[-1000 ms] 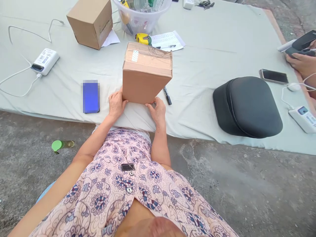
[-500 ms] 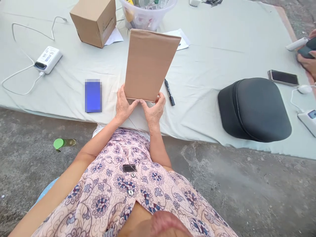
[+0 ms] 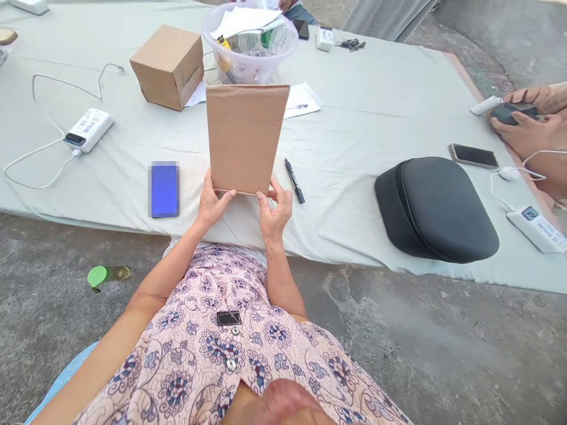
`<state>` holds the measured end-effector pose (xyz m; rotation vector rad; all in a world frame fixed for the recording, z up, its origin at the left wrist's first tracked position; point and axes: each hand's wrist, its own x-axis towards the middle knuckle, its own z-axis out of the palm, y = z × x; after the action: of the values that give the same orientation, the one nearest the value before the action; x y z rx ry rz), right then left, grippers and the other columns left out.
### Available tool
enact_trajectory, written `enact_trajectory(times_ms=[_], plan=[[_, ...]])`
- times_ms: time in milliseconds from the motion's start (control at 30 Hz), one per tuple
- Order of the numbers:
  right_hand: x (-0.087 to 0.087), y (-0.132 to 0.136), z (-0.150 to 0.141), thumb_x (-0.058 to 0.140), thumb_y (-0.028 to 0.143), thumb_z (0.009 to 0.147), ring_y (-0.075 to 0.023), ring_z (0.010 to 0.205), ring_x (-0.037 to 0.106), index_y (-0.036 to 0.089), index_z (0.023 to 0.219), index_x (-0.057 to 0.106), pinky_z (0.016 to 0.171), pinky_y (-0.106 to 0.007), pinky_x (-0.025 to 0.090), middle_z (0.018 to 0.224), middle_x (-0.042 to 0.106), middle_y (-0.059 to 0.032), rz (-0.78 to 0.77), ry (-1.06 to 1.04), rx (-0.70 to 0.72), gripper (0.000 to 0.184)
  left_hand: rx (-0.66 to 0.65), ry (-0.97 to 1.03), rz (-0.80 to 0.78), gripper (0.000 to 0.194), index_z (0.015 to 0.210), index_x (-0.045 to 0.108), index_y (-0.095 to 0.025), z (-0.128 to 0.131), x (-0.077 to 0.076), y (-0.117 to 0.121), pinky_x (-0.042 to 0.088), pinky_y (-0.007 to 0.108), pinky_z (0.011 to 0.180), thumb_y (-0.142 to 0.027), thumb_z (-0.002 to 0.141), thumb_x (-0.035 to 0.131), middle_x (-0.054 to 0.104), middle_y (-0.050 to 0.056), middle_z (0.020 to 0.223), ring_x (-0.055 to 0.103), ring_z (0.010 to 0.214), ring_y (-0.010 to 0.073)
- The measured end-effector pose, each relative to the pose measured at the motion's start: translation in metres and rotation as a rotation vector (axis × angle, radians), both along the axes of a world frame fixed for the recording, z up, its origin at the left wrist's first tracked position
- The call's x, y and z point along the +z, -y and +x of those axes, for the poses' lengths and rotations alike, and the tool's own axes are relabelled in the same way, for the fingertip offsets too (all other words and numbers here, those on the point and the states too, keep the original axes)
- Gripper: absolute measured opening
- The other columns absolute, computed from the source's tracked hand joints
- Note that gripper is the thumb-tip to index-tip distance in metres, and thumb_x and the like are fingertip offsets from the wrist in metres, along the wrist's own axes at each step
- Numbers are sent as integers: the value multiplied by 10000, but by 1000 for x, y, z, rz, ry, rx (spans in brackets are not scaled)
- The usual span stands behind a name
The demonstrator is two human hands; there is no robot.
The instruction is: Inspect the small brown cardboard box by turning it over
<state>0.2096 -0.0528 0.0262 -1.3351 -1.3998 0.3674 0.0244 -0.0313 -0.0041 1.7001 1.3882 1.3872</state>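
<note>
A flat brown cardboard piece [image 3: 245,139] stands up from the cloth in front of me, its upper end tipped away and a folded edge along the bottom. My left hand [image 3: 211,202] grips its lower left corner, thumb along the bottom edge and fingers behind it. At the lower right corner my right hand [image 3: 274,210] pinches the same edge between thumb and fingers. Just right of that hand lies a black marker pen [image 3: 295,180]. A blurred-out blue rectangle [image 3: 165,189] lies left of my left hand. Whatever is behind the cardboard is hidden.
A cardboard box [image 3: 168,68] and a plastic basket [image 3: 250,62] of odds and ends stand beyond. A black case [image 3: 436,209] and a phone [image 3: 473,156] are on the right, near another person's hands [image 3: 522,112]. A white power bank [image 3: 90,128] with a cable lies left.
The view has tilted up, showing more of the table's far side. The cardboard piece now looks shorter and straighter. My right thumb has moved right along its bottom edge, away from the left thumb.
</note>
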Motion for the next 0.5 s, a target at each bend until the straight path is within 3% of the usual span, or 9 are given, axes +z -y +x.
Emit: enact_trajectory(times_ms=[133, 267, 367, 433, 500], plan=[[11, 5, 1, 596, 540, 956, -229, 949, 585, 249, 1242, 705, 996, -467, 553, 975, 580, -84, 68, 23, -37, 423, -114, 142, -62, 958, 1572, 130, -307, 8, -1, 1, 586, 436, 1042, -736, 868, 619, 421, 194, 1601, 542, 1429, 284], [13, 5, 4, 590, 503, 969, -221, 964, 568, 257, 1243, 727, 985, -442, 556, 988, 518, -77, 82, 33, -47, 393, -148, 240, -142, 868, 1482, 289, -252, 14, 8, 5, 613, 406, 951, -705, 845, 666, 554, 186, 1488, 622, 1322, 282], [8, 3, 6, 581, 484, 981, -200, 945, 563, 250, 1242, 737, 904, -390, 578, 990, 519, -71, 113, 31, -60, 383, -39, 147, -267, 612, 1331, 490, -218, 12, 24, 12, 590, 342, 823, -560, 865, 692, 669, 124, 1298, 706, 1024, 228], [6, 1, 8, 565, 469, 998, -179, 928, 573, 239, 1209, 752, 852, -348, 582, 992, 541, -68, 165, 33, -83, 364, 54, 24, -343, 377, 1145, 614, -190, 9, 34, 15, 542, 314, 761, -466, 892, 657, 705, 94, 1153, 673, 851, 185], [7, 1, 10, 544, 443, 1019, -164, 922, 592, 233, 1165, 768, 852, -330, 580, 985, 563, -63, 223, 49, -101, 340, 73, -27, -398, 282, 1022, 659, -179, 8, 41, 18, 500, 298, 706, -437, 923, 602, 714, 68, 985, 627, 741, 162]])
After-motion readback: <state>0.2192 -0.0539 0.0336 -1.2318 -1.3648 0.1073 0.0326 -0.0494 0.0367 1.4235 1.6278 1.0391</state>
